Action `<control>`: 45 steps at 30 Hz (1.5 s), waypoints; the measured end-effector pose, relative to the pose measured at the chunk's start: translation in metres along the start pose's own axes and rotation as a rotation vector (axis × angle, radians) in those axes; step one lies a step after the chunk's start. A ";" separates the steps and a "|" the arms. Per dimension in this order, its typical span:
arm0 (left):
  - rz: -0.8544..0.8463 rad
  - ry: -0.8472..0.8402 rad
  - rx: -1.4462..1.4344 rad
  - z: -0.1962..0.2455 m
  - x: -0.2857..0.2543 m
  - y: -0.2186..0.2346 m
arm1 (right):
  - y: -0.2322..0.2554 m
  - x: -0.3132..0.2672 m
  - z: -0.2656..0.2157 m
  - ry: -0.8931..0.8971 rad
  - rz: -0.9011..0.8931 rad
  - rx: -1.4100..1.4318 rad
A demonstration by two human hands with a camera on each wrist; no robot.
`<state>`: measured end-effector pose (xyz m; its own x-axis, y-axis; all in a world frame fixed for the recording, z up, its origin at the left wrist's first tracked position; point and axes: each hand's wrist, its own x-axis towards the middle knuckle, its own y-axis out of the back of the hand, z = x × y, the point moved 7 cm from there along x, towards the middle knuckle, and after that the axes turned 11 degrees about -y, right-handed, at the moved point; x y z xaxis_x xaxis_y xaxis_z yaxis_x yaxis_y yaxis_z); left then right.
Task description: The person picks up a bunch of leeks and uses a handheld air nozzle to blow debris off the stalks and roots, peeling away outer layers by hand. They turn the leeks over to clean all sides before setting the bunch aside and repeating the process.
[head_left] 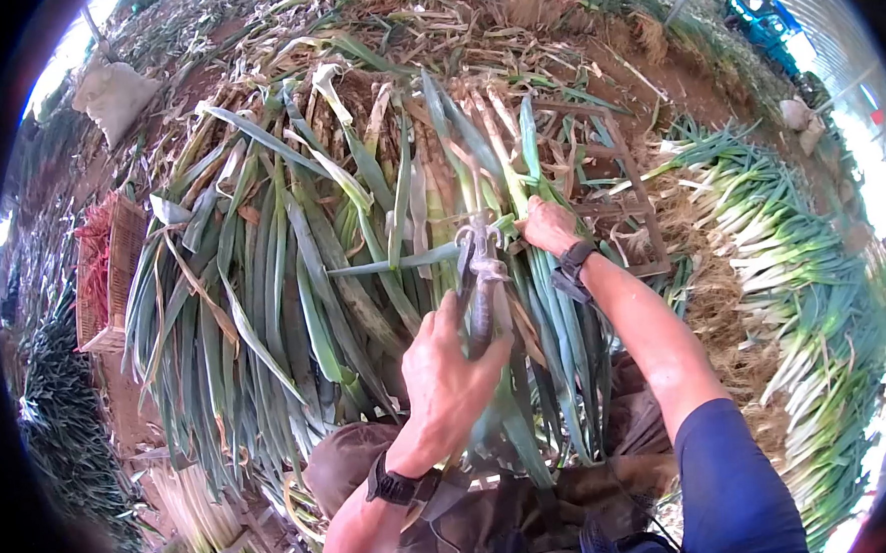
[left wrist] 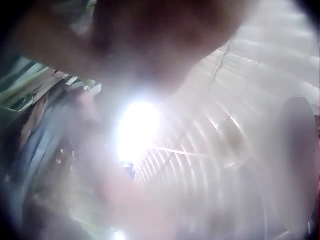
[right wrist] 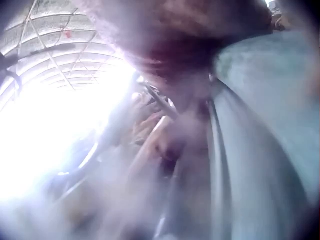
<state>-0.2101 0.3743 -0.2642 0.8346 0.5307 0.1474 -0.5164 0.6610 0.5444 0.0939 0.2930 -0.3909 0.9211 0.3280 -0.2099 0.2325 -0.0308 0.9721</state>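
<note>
In the head view, broad-leaved leeks [head_left: 292,254] lie heaped in front of the person, their leaves hanging toward the lap. The right hand [head_left: 550,224] grips a bunch of leek leaves at the right of the heap; long leaves hang below it. In the right wrist view, pale green leaves [right wrist: 250,145] run close past this hand. The left hand [head_left: 449,381] is at the middle, thumb and forefinger spread. Between them stands a dark handle-like tool [head_left: 482,309] with a pale, blurred top, in front of the leaves. The left wrist view is blurred and washed out.
A wooden crate frame [head_left: 650,216] lies right of the heap. Farther right is a long row of trimmed leeks [head_left: 784,279] with roots. On the left are a wicker basket [head_left: 126,253] holding red strands and a pale sack [head_left: 113,98]. More leeks [head_left: 194,500] lie lower left.
</note>
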 end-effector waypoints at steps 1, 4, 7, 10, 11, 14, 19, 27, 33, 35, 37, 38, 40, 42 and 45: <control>0.009 -0.011 -0.017 0.001 -0.002 -0.003 | 0.007 -0.006 0.002 0.041 -0.028 -0.026; -0.204 0.121 -0.215 0.003 -0.013 -0.022 | 0.034 -0.044 0.021 0.115 -0.122 -0.044; -0.240 0.018 -0.224 0.009 -0.041 -0.044 | 0.033 -0.076 0.046 0.190 -0.113 0.026; -0.283 0.001 -0.228 0.018 -0.062 -0.053 | 0.020 -0.114 0.064 0.246 -0.018 0.246; -0.306 -0.004 -0.207 0.017 -0.067 -0.057 | 0.017 -0.124 0.070 0.245 -0.023 0.324; -0.418 0.039 -0.222 0.017 -0.073 -0.064 | 0.008 -0.143 0.079 0.156 -0.167 0.425; -0.390 0.082 -0.271 0.014 -0.061 -0.073 | -0.007 -0.156 0.094 0.053 -0.306 0.605; -0.344 0.145 -0.198 0.004 0.012 -0.109 | -0.002 -0.211 0.088 0.179 -0.466 0.901; -0.340 0.250 -0.177 -0.003 0.056 -0.126 | 0.006 -0.232 0.115 0.104 -0.433 0.635; -0.348 0.263 -0.220 0.000 0.049 -0.129 | 0.002 -0.233 0.124 -0.003 -0.501 0.577; -0.275 0.220 -0.278 0.003 0.032 -0.130 | 0.017 -0.233 0.125 -0.008 -0.493 0.682; -0.303 0.236 -0.300 0.007 0.020 -0.129 | 0.025 -0.232 0.125 -0.008 -0.488 0.774; -0.326 0.276 -0.350 0.020 -0.012 -0.121 | 0.039 -0.224 0.125 0.070 -0.433 0.814; -0.349 0.231 -0.365 0.034 -0.039 -0.113 | 0.042 -0.212 0.130 0.239 -0.307 1.014; -0.340 0.195 -0.380 0.031 -0.056 -0.112 | 0.089 -0.207 0.122 0.107 -0.430 0.822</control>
<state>-0.1926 0.2537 -0.3078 0.9341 0.3187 -0.1607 -0.2870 0.9384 0.1923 -0.0377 0.1074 -0.2741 0.6806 0.5499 -0.4841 0.7323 -0.5318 0.4255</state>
